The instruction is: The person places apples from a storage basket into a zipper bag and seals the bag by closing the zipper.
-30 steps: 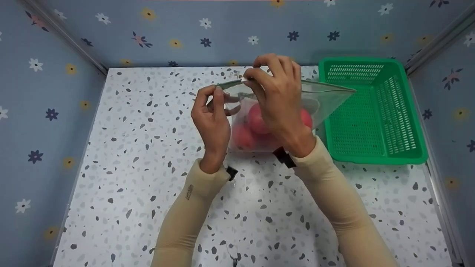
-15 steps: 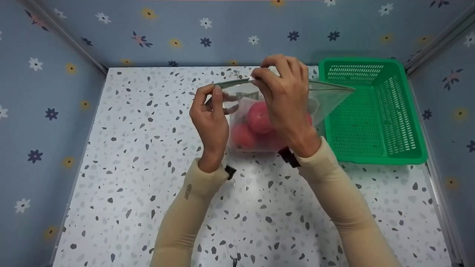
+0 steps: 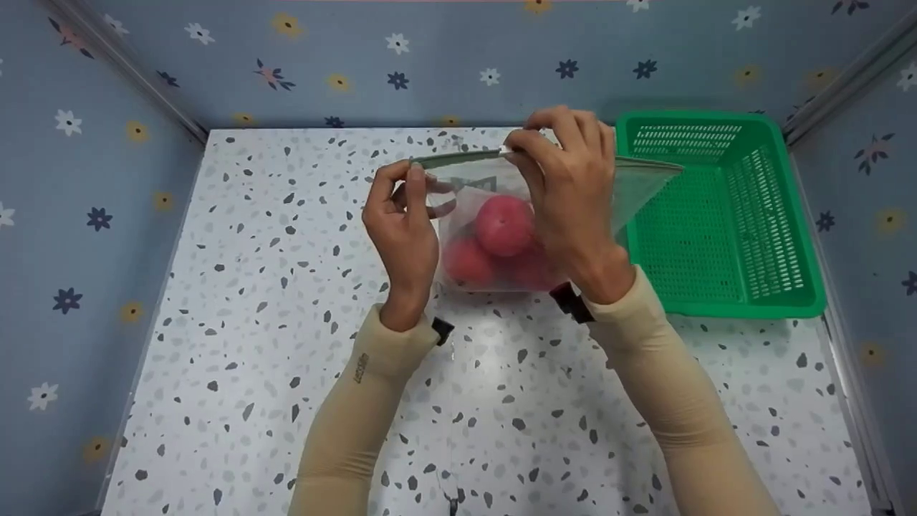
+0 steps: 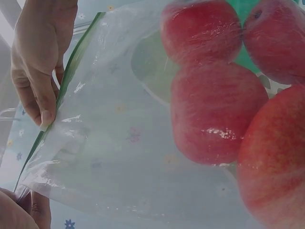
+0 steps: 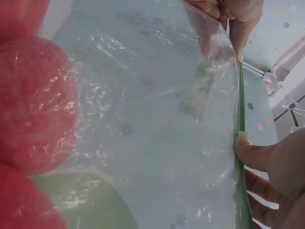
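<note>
A clear zip bag [image 3: 641, 190] with a green zip strip along its top edge stands on the table, with several red apples [image 3: 506, 226] at its bottom. My left hand [image 3: 407, 226] pinches the bag's top left corner between thumb and index finger. Further along the strip, my right hand [image 3: 573, 190] pinches the small white slider [image 3: 504, 150] with thumb and forefinger. In the right wrist view the thumb lies against the slider [image 5: 242, 135]. Left of the slider the green strip [image 3: 458, 158] runs straight to my left hand. My right hand hides some of the apples in the head view.
A green perforated plastic basket [image 3: 688, 312] stands at the right, close behind the bag's right corner. The speckled white table [image 3: 286, 287] is bounded by blue flower-patterned walls [image 3: 444, 57] at the back and both sides.
My right hand has moved right along the bag's top edge, taking the slider with it. My left hand has kept its pinch on the corner, shifting slightly left.
</note>
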A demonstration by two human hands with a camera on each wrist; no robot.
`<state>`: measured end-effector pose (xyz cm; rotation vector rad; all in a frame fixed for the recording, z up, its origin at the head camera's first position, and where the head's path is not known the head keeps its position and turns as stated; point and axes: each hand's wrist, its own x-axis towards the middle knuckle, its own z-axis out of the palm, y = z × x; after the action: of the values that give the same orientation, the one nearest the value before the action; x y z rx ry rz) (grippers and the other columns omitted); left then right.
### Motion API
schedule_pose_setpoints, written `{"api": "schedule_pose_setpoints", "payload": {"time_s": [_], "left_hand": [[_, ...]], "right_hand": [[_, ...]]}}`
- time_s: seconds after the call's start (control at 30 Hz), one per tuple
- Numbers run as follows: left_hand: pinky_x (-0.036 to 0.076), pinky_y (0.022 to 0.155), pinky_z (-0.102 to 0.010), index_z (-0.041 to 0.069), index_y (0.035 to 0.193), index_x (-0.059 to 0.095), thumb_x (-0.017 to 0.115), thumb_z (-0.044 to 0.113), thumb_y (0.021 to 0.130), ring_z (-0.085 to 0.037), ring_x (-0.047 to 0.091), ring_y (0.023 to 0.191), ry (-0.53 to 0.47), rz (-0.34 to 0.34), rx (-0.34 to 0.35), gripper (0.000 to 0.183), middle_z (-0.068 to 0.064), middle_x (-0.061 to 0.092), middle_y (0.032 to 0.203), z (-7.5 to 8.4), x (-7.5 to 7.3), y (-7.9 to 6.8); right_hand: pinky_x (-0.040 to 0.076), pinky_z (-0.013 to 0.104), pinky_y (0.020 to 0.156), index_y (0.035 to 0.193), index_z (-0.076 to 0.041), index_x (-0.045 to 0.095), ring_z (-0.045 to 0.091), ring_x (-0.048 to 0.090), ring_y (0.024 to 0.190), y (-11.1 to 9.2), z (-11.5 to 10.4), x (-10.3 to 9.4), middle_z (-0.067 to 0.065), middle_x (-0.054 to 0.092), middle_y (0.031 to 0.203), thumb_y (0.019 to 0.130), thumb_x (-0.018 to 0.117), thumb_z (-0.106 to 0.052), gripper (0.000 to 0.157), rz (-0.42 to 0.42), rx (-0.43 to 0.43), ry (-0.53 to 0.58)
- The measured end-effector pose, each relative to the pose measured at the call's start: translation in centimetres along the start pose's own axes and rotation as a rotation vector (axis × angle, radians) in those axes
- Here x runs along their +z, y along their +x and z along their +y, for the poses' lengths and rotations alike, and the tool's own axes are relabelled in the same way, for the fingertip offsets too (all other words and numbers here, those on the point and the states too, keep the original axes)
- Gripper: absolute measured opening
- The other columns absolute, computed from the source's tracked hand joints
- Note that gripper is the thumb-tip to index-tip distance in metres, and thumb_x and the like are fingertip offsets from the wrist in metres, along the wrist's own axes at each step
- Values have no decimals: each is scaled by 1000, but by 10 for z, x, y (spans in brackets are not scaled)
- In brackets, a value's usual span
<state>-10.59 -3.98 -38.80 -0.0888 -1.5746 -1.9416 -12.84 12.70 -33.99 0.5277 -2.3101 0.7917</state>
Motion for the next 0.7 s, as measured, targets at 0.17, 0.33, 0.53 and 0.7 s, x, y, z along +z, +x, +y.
{"api": "schedule_pose_setpoints", "payload": {"time_s": [0.17,0.33,0.53,0.7], "left_hand": [[67,63,-37,-6,104,65,51,-6,107,-18,73,74,10,-2,13,14,-15,66,85,0,0,1],[67,63,-36,-6,104,65,52,-5,107,-19,73,74,8,1,3,13,-15,67,84,1,-1,2],[67,65,-36,-8,104,65,53,-4,107,-20,72,75,22,6,-6,13,-13,66,85,-1,-2,2],[67,66,-35,-6,104,66,54,-3,107,-21,72,76,35,10,-11,13,-12,66,87,0,-4,2]], "right_hand": [[41,48,103,104,-10,82,33,56,110,-1,4,-4,11,69,110,103,66,-29,24,7,2,-3],[42,48,103,102,-9,82,34,56,109,-3,9,-6,12,68,109,102,68,-29,25,21,-1,-6],[43,50,104,99,-9,81,34,56,109,-5,14,-10,12,69,110,100,70,-27,21,32,12,-11],[42,50,107,100,-9,81,35,57,112,-7,18,-15,13,70,113,100,71,-26,20,29,35,-19]]}}
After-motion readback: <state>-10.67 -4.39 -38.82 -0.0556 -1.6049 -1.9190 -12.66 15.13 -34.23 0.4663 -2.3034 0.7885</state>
